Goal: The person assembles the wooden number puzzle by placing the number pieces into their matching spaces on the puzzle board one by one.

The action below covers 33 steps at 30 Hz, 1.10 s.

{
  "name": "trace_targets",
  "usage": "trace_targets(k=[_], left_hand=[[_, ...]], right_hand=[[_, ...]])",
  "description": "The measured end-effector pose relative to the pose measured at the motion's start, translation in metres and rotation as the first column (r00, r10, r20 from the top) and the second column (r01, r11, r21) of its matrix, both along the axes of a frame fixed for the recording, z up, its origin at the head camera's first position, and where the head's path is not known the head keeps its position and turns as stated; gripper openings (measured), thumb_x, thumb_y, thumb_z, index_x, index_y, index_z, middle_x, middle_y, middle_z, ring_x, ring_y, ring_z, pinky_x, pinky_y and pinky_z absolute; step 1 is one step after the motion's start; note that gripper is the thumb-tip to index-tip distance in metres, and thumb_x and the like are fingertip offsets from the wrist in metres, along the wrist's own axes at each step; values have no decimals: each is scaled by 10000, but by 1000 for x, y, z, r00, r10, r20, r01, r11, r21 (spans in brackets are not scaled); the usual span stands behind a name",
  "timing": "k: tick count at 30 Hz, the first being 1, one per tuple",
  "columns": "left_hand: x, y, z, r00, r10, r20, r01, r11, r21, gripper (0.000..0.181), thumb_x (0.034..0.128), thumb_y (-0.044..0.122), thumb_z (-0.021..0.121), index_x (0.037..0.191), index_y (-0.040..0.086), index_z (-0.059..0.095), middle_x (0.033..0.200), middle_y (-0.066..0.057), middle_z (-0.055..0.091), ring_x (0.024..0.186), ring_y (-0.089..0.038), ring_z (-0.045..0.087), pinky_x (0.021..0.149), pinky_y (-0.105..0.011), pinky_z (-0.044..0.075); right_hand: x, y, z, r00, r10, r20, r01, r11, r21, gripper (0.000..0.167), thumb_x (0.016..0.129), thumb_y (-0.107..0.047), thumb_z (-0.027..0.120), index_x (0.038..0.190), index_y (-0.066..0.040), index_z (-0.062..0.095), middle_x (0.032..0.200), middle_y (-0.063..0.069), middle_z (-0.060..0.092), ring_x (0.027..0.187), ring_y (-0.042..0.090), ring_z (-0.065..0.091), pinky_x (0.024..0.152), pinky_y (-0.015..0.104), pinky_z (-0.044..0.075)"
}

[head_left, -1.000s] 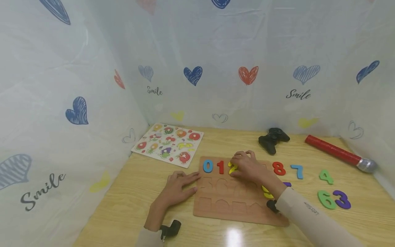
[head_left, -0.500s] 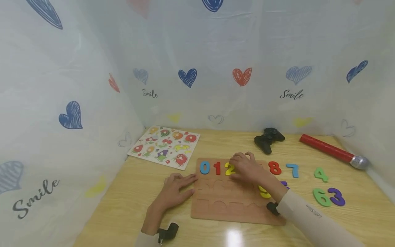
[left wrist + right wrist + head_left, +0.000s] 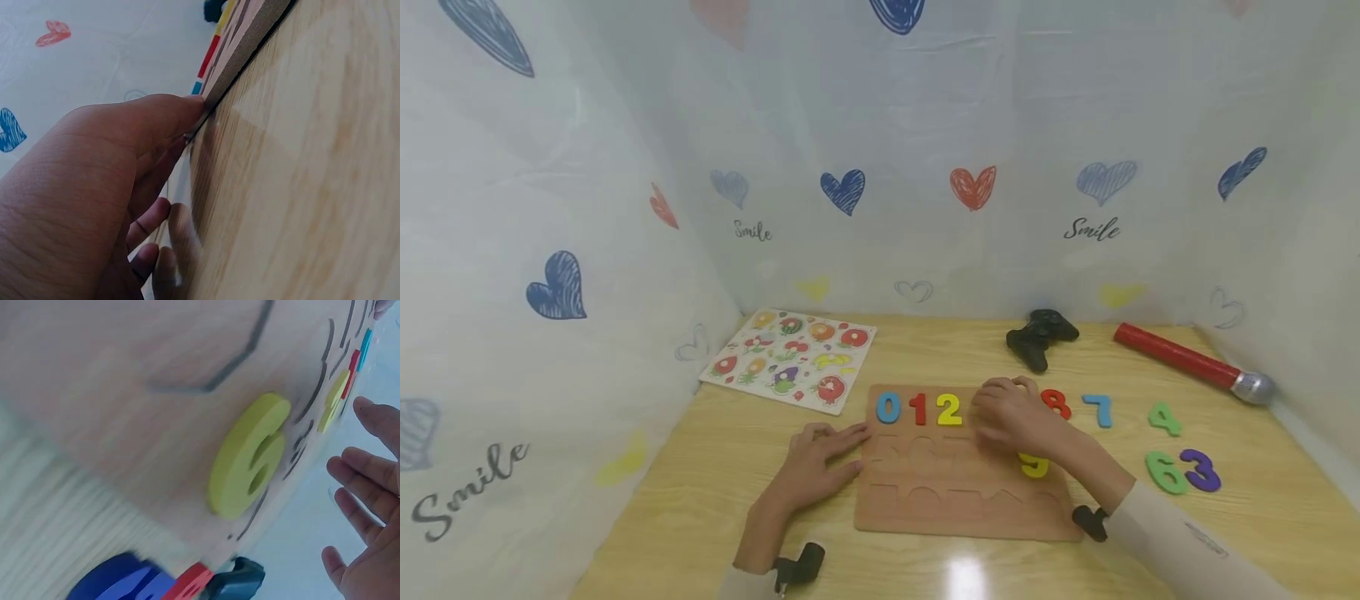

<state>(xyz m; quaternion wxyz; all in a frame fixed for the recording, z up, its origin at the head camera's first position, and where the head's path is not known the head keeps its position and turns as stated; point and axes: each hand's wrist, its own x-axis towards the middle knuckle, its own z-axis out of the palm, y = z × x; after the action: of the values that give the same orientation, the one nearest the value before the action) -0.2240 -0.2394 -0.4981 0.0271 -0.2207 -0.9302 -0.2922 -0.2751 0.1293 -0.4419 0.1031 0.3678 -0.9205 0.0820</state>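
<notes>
A wooden number puzzle board (image 3: 925, 517) lies on the table. Along its top row sit a blue zero (image 3: 888, 408), a red one (image 3: 918, 409) and a yellow two (image 3: 949, 410). My left hand (image 3: 816, 471) rests by the board's left edge; in the left wrist view its thumb and a finger touch that edge. Over the board, right of the two, is my right hand (image 3: 1018, 421). The right wrist view shows its fingers (image 3: 372, 494) spread and relaxed, holding nothing. A yellow nine (image 3: 1033, 461) lies loose on the board's right part, partly behind the right arm.
Right of the board lie a red eight (image 3: 1056, 404), a blue seven (image 3: 1099, 411), a green four (image 3: 1164, 418), a green six (image 3: 1166, 472) and a purple three (image 3: 1201, 470). Behind are a fruit puzzle (image 3: 790, 358), a black game controller (image 3: 1043, 337) and a red microphone (image 3: 1180, 354).
My right hand has let go of the yellow two and shifted right, so the two shows whole. The left hand stays at the board's edge. The head view has turned slightly right.
</notes>
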Motion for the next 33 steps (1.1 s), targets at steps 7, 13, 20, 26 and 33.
trace_targets(k=[7, 13, 20, 26, 33], left_hand=[[-1, 0, -4, 1000, -5, -17, 5, 1000, 2, 466, 967, 462, 624, 1414, 335, 584, 1495, 154, 480, 1193, -213, 390, 965, -535, 271], [0, -1, -3, 1000, 9, -7, -10, 1000, -9, 465, 965, 482, 619, 1409, 346, 589, 1488, 177, 481, 1212, -230, 387, 966, -544, 266], [-1, -1, 1, 1000, 7, 1, -7, 1000, -11, 468, 965, 472, 622, 1411, 331, 591, 1491, 164, 484, 1209, -222, 384, 962, -545, 269], [-1, 0, 0, 1000, 4, -10, -4, 1000, -5, 473, 962, 460, 631, 1411, 317, 593, 1489, 156, 489, 1200, -222, 388, 954, -538, 270], [-3, -2, -4, 999, 5, -32, -6, 1000, -14, 474, 957, 480, 629, 1407, 335, 594, 1482, 170, 492, 1186, -201, 391, 940, -520, 280]], right_hand=[[14, 18, 4, 997, -1, -74, -1, 1000, -23, 273, 846, -245, 806, 1070, -102, 744, 1087, 36, 702, 1138, 319, 548, 900, 623, 338], [24, 33, 6, 998, -34, -58, 33, 999, -20, 293, 861, -227, 790, 1112, -89, 729, 1118, 35, 696, 1175, 330, 530, 929, 630, 307], [35, 51, 9, 997, -75, -14, 75, 997, -21, 361, 864, -255, 795, 1162, -71, 708, 1184, 71, 668, 1207, 341, 521, 962, 647, 302], [43, 66, 5, 997, -70, -12, 69, 994, -88, 379, 858, -262, 801, 1163, -58, 709, 1171, 78, 678, 1196, 365, 530, 959, 647, 294], [49, 82, 2, 994, -102, -44, 98, 992, -85, 403, 820, -204, 834, 1169, -49, 704, 1190, 101, 674, 1208, 373, 516, 951, 641, 283]])
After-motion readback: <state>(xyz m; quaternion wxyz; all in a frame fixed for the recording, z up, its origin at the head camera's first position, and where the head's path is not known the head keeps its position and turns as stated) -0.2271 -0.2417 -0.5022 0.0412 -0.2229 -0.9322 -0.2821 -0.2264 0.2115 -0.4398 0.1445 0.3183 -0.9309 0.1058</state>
